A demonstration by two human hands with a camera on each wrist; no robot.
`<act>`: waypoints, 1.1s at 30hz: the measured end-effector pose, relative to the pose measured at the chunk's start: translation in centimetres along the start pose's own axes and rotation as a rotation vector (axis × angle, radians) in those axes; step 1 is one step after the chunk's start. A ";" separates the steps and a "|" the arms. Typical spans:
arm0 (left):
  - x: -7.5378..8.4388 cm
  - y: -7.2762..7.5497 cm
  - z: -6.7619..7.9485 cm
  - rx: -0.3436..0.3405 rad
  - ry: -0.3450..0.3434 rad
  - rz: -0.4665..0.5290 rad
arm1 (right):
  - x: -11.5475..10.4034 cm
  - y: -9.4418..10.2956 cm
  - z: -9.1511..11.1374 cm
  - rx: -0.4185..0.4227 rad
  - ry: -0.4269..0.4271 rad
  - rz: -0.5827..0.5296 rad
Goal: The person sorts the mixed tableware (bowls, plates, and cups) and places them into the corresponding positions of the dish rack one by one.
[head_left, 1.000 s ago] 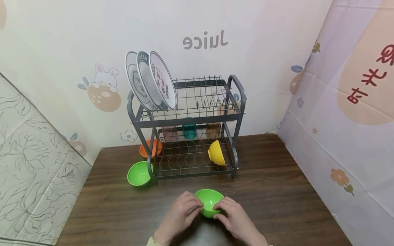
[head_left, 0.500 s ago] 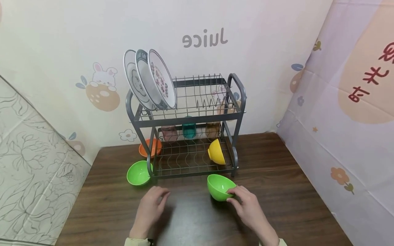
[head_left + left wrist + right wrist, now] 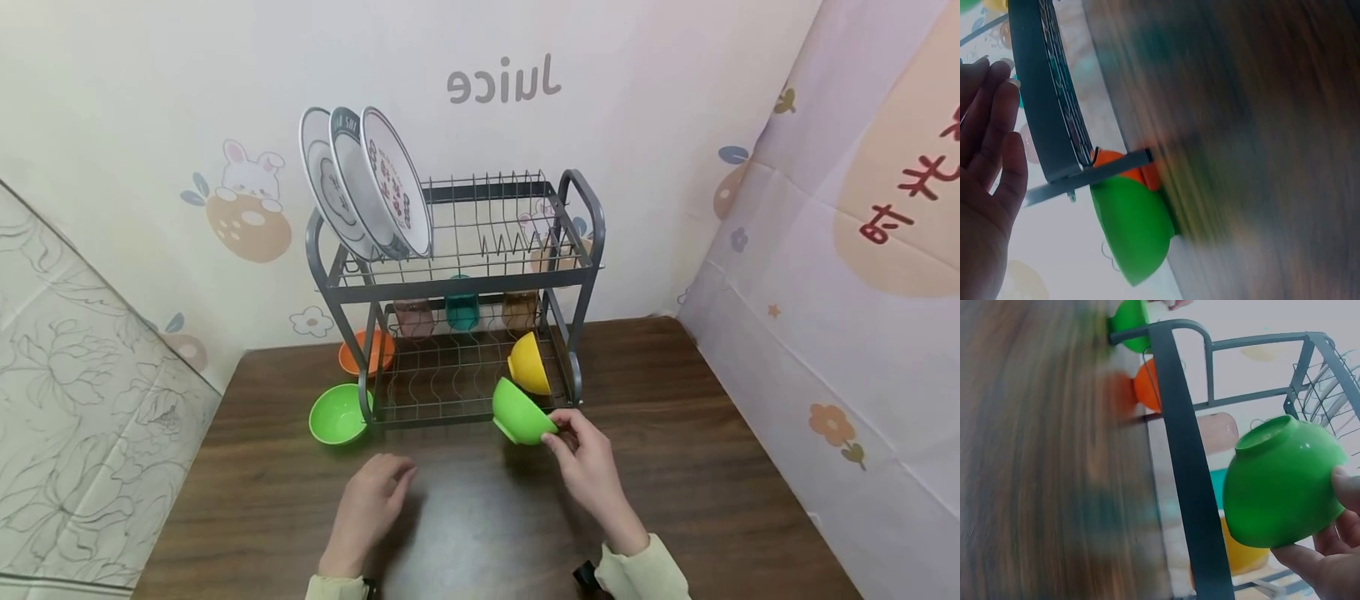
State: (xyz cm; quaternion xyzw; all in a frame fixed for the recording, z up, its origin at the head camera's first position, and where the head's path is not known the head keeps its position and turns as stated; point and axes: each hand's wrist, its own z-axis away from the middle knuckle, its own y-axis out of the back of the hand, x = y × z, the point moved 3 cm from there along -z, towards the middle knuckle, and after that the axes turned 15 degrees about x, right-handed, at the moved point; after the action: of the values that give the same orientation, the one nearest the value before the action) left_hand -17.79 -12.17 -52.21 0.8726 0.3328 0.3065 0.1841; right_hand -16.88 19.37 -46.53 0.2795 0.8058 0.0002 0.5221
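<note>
My right hand [image 3: 588,462] pinches the rim of a green bowl [image 3: 519,414], tilted with its base toward the lower left. The bowl hangs in front of the lower tier of a dark two-tier dish rack [image 3: 461,289]. In the right wrist view the green bowl [image 3: 1285,484] shows its foot ring, with thumb and fingers at its edge. Just behind it a yellow bowl [image 3: 529,364] leans on its side at the right of the lower tier. My left hand [image 3: 371,504] is over the table at the front left, fingers loosely bent, holding nothing.
Three plates [image 3: 393,187] stand upright at the left of the top tier. Pink, teal [image 3: 462,311] and amber cups are at the back of the lower tier. A second green bowl [image 3: 337,414] and an orange bowl [image 3: 367,352] sit on the table by the rack's left leg.
Both hands held the green bowl at first. My left hand let go and moved left. My right hand raised the bowl toward the rack and turned it on its side.
</note>
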 end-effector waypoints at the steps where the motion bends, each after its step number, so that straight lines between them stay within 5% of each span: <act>1: 0.1 -0.1 0.0 -0.002 -0.001 0.004 | -0.4 -0.2 -0.3 0.001 -0.047 -0.034; 6: 1.0 -1.1 -0.3 -0.034 0.005 0.021 | 0.7 -1.9 -1.7 0.031 -0.215 -0.153; 18: 4.1 -3.7 -0.2 -0.140 -0.001 0.103 | 2.7 -5.6 -3.1 0.213 -0.302 -0.217; 25: 5.6 -4.6 -0.1 -0.174 -0.016 0.150 | 3.7 -7.0 -3.5 0.283 -0.298 -0.187; 33: 6.1 -4.9 0.3 -0.193 0.008 0.192 | 4.1 -7.2 -4.0 0.345 -0.162 -0.015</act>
State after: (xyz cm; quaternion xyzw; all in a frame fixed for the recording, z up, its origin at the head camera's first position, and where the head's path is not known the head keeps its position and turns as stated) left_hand -16.28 -4.51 -52.51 0.8774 0.2174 0.3567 0.2359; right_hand -24.70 16.26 -50.30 0.3578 0.7513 -0.1643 0.5297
